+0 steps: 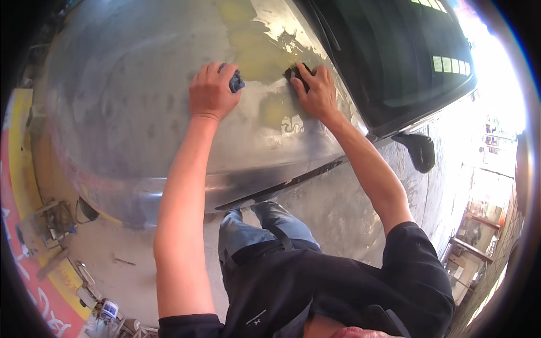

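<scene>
Both of my arms reach out over a car hood (pixel 141 107), a dull, scuffed grey with yellowish filler patches (pixel 256 53) on its far right part. Bunched in my left hand (pixel 213 93) is a crumpled dark blue cloth (pixel 236 83), resting on the hood left of the patches. My right hand (pixel 319 93) presses a dark piece of what looks like sandpaper (pixel 296 73) onto the surface, near the windshield edge. Its fingers are bent over the piece, and the underside is hidden.
The dark windshield (pixel 389 62) rises at the right, with a side mirror (pixel 422 152) sticking out below it. A red and yellow banner (pixel 34 270) and cluttered parts (pixel 56 222) lie at the left. A white-and-blue container (pixel 110 308) stands at the lower left.
</scene>
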Motion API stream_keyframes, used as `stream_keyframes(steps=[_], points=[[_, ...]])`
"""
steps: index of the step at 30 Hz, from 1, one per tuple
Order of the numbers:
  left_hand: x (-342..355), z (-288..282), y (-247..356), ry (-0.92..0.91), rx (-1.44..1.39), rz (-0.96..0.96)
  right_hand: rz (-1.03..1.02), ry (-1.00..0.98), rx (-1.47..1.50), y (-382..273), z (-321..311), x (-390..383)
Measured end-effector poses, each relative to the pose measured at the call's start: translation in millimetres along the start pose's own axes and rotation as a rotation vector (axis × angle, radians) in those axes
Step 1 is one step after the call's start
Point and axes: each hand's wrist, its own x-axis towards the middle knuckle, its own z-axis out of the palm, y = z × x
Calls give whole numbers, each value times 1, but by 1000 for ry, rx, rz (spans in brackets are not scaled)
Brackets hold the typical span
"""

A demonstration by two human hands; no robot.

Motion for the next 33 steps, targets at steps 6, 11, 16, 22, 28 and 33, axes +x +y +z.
stream_keyframes(steps=[6, 11, 16, 22, 28, 33], points=[[-2, 3, -7, 12, -12, 3, 22, -18, 14, -22, -2, -15], [-1, 1, -10, 6, 7, 8, 41, 45, -64, -61, 9, -39], [-3, 3, -3, 15, -32, 10, 165, 46, -107, -36, 10, -16], [-2, 2, -9, 20, -41, 30, 77, -47, -49, -69, 5, -26], [-2, 3, -10, 29, -38, 23, 44, -11, -77, -102, 15, -41], [-1, 1, -2, -6, -19, 12, 27, 35, -46, -70, 10, -2]])
